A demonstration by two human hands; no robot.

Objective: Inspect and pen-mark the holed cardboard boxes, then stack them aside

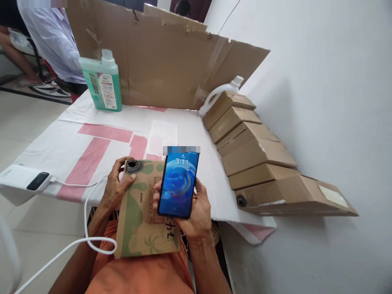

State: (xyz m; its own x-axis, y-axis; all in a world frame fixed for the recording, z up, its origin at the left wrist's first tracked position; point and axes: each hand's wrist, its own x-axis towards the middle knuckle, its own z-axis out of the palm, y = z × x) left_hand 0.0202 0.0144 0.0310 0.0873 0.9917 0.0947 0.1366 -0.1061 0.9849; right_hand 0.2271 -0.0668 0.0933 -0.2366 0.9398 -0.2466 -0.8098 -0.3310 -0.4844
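My left hand is closed on the upper left corner of a brown cardboard box with green print and the word COCONUT. Beside my thumb, a ragged dark hole shows in that corner. The box rests against my lap, below the table edge. In my right hand is a smartphone, held upright over the box's right side. Its lit blue lock screen reads 3:11. The phone hides part of the box's printed face.
A white power bank with a white cable lies at the table's left. A green liquid bottle stands before a cardboard panel. Several cardboard boxes line the wall, a white jug behind them. A person sits back left.
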